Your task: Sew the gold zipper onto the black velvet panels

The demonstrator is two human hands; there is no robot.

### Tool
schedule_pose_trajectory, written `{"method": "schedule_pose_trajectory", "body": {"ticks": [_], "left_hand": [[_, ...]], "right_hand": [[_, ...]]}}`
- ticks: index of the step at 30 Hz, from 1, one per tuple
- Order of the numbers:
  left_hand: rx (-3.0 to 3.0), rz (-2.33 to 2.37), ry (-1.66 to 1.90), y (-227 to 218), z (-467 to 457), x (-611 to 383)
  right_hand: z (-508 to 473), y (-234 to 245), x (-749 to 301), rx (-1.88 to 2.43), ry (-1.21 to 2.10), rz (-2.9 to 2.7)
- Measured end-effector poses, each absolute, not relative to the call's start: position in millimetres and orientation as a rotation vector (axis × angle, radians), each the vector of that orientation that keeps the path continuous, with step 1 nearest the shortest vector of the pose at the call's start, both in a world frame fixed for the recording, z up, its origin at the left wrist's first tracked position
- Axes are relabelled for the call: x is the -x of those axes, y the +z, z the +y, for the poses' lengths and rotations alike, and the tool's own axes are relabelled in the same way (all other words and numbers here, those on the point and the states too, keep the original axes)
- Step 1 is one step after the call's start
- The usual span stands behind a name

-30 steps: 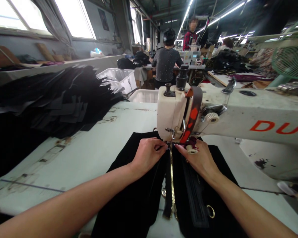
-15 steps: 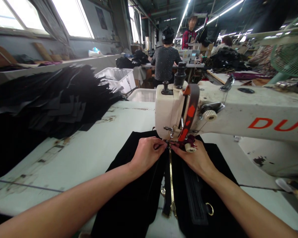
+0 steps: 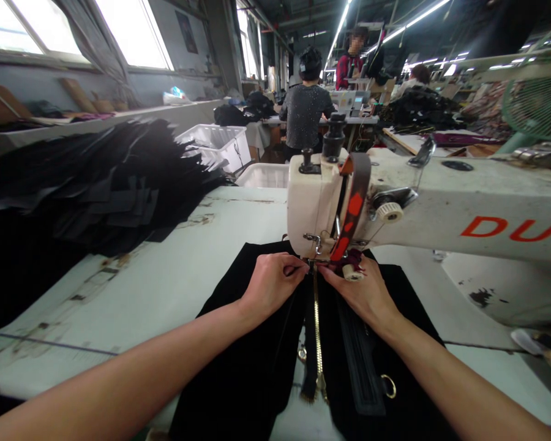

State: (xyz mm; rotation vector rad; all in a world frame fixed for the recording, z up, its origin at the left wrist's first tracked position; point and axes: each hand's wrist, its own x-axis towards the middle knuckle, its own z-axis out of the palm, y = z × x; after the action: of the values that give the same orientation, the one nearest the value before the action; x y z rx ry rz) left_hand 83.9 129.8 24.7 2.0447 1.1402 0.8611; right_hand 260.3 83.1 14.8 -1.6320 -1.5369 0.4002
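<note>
Across the pale surface (image 3: 165, 275), under the head of the machine (image 3: 441, 214), your black fabric (image 3: 252, 367) lies flat and runs back toward you between your forearms. Your left hand (image 3: 273, 285) has its grip pressed together on the fabric just left of the foot (image 3: 313, 264). Your right hand (image 3: 362, 294) lies stretched out on the other side with its fingertips tucked under the head, so whether that grip pinches or only presses cannot be told. The zipper (image 3: 318, 331) runs straight from the foot toward you, between both hands. Both sets of fingertips sit very near the needle, and a slip forward could put one under it. Uneven pull from either hand would likely skew the zipper off line. The ring (image 3: 388, 386) beside your right forearm could catch and drag the fabric.
</note>
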Motion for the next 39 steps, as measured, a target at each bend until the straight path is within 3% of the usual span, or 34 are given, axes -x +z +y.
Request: {"method": "schedule_pose_trajectory", "body": {"ticks": [39], "left_hand": [[-2.051,1.145,0.859,26.6,128.8,-85.0]], "right_hand": [[85.3,6.6,-258.8,1.596,0.402,-1.551]]}}
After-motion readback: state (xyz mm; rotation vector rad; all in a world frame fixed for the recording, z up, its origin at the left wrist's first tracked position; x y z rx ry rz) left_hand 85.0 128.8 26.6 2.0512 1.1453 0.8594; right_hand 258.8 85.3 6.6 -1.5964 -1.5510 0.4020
